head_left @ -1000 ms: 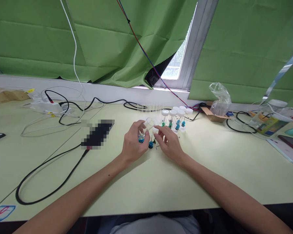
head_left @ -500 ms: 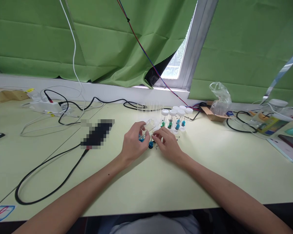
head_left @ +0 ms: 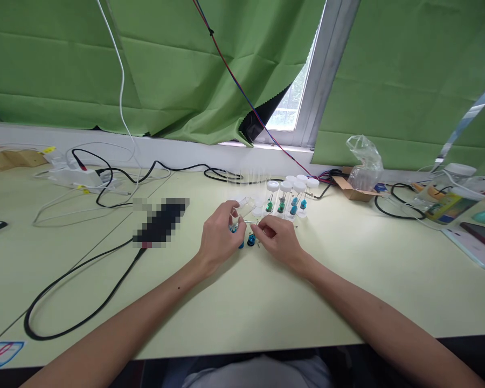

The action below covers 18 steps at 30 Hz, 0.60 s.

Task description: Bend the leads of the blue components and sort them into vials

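My left hand [head_left: 222, 230] is curled around a clear plastic tube [head_left: 247, 205], which lies tilted between thumb and fingers. Opposite it, my right hand [head_left: 278, 235] is closed in a pinch; the fingertips hide what they hold, though thin metal pieces show beside them. Just below the fingertips stands a small blue part with a dark base [head_left: 251, 240]. More blue pieces [head_left: 233, 229] show partly behind my left thumb. Beyond my hands stand several clear tubes with white caps [head_left: 285, 186], with green or blue parts inside.
Uncapped clear tubes [head_left: 246, 183] stand behind my hands, near loose white caps [head_left: 257, 199]. To the left lie a blurred dark device [head_left: 164, 220] on a black cable [head_left: 81, 265] and a white power strip [head_left: 75, 175]. A cardboard box [head_left: 358, 193] holds a plastic bag at right.
My right fingertips have closed more tightly and shifted slightly right. The small blue part below them has moved a little right and up, and another blue piece now shows beside my left thumb.
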Tool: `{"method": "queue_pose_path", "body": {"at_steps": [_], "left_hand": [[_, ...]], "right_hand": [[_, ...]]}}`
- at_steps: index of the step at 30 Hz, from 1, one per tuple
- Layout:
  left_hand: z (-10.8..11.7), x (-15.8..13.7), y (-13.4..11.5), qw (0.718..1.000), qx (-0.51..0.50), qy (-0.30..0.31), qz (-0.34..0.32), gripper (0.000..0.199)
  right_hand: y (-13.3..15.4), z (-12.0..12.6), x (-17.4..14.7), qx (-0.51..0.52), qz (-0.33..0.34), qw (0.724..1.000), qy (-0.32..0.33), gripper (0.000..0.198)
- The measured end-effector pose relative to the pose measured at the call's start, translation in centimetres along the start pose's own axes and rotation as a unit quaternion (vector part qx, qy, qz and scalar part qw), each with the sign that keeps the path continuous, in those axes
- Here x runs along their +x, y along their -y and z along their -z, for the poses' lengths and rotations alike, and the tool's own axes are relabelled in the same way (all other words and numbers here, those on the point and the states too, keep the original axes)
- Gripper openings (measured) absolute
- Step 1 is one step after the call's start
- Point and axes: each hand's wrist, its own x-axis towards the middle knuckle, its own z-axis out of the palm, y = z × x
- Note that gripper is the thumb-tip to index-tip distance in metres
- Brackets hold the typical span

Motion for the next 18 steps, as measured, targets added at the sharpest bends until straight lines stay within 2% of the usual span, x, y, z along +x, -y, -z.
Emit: {"method": "queue_pose_path", "body": {"at_steps": [6,11,18], "left_hand": [[0.22,0.08,0.04,1.000,0.005,0.023,0.021,0.023],[0.24,0.13,0.02,0.999,0.009,0.026,0.025,0.023],[0.15,0.15,0.17,0.999,0.011,0.028,0.023,0.024]], "right_hand": [[-0.18,0.02,-0.15,-0.006,-0.015,1.000,0.002,0.039],[-0.09,0.15,-0.07,0.007,-0.054,0.999,0.006,0.021],[-0.07,0.26,-0.05,0.056,-0.022,0.997,0.053,0.025]]}}
